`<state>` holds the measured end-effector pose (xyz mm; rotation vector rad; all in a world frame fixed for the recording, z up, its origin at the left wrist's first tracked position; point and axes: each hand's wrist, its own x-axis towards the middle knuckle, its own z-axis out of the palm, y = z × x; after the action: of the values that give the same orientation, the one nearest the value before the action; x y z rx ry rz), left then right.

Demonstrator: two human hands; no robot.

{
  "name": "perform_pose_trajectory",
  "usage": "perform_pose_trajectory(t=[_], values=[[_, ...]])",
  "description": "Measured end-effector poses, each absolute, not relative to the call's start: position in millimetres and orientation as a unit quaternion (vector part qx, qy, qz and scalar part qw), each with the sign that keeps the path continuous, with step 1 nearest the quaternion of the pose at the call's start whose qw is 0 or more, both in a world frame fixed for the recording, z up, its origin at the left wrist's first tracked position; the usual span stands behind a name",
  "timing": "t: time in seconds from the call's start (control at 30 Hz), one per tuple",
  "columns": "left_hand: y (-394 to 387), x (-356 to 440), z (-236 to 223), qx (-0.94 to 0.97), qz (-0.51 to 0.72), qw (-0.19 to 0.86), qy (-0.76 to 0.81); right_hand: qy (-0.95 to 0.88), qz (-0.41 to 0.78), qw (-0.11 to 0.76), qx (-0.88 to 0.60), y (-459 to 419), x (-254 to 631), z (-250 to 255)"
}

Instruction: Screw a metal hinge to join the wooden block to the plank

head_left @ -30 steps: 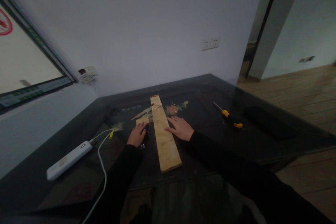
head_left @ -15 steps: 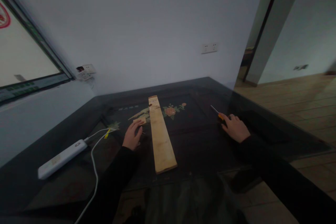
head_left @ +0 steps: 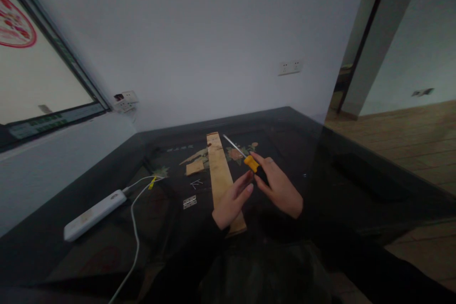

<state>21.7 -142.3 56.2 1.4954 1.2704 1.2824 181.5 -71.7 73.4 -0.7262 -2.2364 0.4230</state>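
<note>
A screwdriver (head_left: 251,164) with a yellow and black handle is gripped in my right hand (head_left: 283,187), its metal shaft angled up and to the left. Just below the handle is my left hand (head_left: 231,202), fingers stretched out and thumb a little apart. It covers part of the long wooden board (head_left: 220,171) on the dark table. Left of the board lie a small square wood piece (head_left: 194,167), several screws (head_left: 195,184) and a metal hinge (head_left: 190,202).
A white power strip (head_left: 95,213) with a white cable (head_left: 135,228) stretches along the left side of the dark table (head_left: 313,152). Wall sockets (head_left: 290,67) sit on the wall behind it. A window (head_left: 46,76) is at the far left.
My right hand has brought the screwdriver left toward the board. My left hand has come off the small wood piece and moved right, uncovering the screws and hinge. The view has shifted slightly.
</note>
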Motion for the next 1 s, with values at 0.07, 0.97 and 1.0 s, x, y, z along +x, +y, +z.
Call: perform_pose_trajectory(t=[0.07, 0.97, 1.0], values=[[-135.5, 29.0, 51.6, 0.534, 0.562, 0.419, 0.473, -0.878, 0.163, 0.376, -0.246, -89.6, 158.1, 77.3], [-91.4, -219.7, 0.5, 0.431, 0.17, -0.031, 0.886, -0.832, 0.276, 0.336, -0.345, 32.2, 156.6, -9.6], [-91.5, -220.2, -0.3, 0.431, 0.161, -0.037, 0.887, -0.831, 0.276, 0.336, -0.347, 32.9, 156.5, -10.7]])
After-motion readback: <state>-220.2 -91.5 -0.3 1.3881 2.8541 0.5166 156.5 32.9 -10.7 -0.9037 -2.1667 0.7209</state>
